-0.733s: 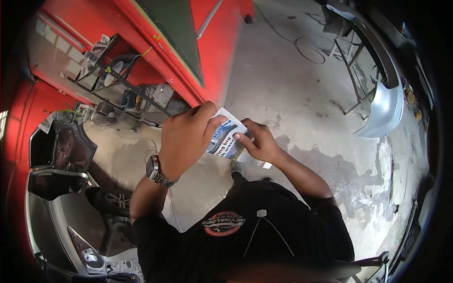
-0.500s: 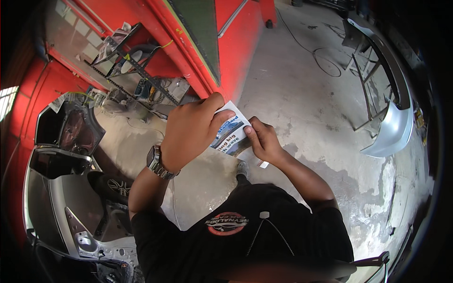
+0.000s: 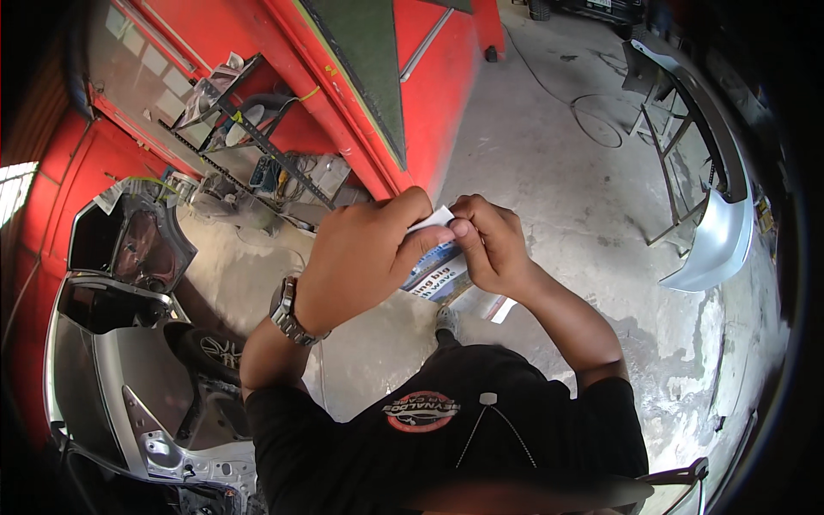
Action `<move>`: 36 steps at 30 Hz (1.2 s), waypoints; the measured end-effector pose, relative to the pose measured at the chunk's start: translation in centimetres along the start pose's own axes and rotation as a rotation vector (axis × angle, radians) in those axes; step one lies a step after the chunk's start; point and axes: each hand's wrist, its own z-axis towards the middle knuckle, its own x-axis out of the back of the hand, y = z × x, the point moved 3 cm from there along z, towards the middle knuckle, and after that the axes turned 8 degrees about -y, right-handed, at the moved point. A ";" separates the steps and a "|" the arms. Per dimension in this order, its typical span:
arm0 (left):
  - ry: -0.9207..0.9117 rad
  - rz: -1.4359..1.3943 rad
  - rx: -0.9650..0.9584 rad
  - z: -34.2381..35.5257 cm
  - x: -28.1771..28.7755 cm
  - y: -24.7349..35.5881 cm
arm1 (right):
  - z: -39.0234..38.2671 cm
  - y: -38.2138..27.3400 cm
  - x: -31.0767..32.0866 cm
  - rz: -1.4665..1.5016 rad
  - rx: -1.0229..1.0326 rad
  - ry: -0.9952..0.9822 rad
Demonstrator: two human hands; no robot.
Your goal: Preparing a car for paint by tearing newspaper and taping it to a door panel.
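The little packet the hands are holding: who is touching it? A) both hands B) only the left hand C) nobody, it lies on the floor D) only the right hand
A: the left hand and the right hand both pinch the small white and blue packet at its top edge, up in front of the chest.

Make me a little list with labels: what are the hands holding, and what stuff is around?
left hand: left hand grips a small packet, white and blue with print
right hand: right hand pinches the packet's top edge with its fingers
wrist: metal wristwatch on the left wrist
floor: grey concrete floor, stained
left side: silver car body, partly stripped
right side: silver bumper resting on a metal stand
behind: red wall and a metal rack with clutter
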 end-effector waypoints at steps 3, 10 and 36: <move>0.028 0.008 -0.030 -0.1 0.0 0.6 | 0.4 -0.7 0.6 -0.086 0.067 0.009; 0.018 -0.017 -0.027 -0.4 0.3 1.6 | 0.4 -1.5 0.9 -0.073 0.170 -0.003; 0.444 -0.617 0.063 -5.0 -2.9 -0.4 | -1.3 -2.0 2.5 -0.254 0.154 0.338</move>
